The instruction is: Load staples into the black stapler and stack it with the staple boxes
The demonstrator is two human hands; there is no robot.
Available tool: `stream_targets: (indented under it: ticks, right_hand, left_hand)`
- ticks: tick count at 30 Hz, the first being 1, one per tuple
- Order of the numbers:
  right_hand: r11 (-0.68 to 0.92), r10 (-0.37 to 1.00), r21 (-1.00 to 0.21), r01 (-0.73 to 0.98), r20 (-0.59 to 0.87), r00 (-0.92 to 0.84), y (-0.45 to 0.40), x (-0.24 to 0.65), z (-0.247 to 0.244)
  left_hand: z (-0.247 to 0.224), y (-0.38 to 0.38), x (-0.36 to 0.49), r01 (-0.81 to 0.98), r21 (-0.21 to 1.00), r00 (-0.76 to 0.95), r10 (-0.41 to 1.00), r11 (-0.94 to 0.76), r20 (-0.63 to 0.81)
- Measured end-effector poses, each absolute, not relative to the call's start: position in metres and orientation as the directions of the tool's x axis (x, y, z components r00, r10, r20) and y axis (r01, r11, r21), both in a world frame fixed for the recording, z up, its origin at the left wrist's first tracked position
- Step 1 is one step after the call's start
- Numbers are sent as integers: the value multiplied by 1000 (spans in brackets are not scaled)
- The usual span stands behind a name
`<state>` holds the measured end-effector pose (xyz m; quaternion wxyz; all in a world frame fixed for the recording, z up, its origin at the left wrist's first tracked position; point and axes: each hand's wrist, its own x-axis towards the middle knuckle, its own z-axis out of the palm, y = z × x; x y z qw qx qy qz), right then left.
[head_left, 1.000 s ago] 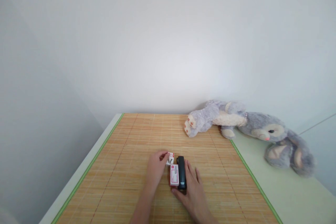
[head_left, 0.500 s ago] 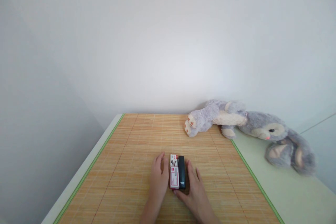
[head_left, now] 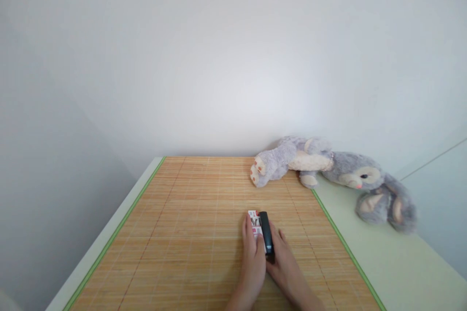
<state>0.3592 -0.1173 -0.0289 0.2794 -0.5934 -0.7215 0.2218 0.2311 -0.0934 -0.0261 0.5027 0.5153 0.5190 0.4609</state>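
A black stapler lies lengthwise on the bamboo mat, right of two small white boxes set end to end. The far box carries a dark picture of clips. Pink-red print shows on the near box, most of which is hidden behind my left hand. My left hand presses along the boxes' left side, its thumb over the near box. Against the stapler's right side rests my right hand, with its thumb by the stapler's near end. Together my hands clasp the group from both sides.
The bamboo mat has green edging and covers much of a pale table. A grey plush rabbit lies across the back right, partly on the mat. Behind stands a white wall.
The boxes and stapler have shifted right across the mat and turned slightly. My left hand has closed in against the boxes, and my right hand moved right with the stapler. The view has shifted slightly.
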Motion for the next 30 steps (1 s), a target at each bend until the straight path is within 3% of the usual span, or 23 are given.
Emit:
stream_targets:
  ticks: [15, 20, 30]
  right_hand:
    - [140, 987, -709, 691, 153, -42, -119, 489, -14]
    - [134, 985, -698, 703, 170, -20, -119, 495, -13]
    - [110, 988, -673, 731, 152, -9, -116, 492, -9]
  left_hand:
    - [-26, -77, 362, 25, 999, 187, 982, 20, -24]
    - [-25, -71, 344, 78, 996, 210, 977, -45, 28]
    - [-7, -58, 272, 280, 874, 463, 854, -396, 238]
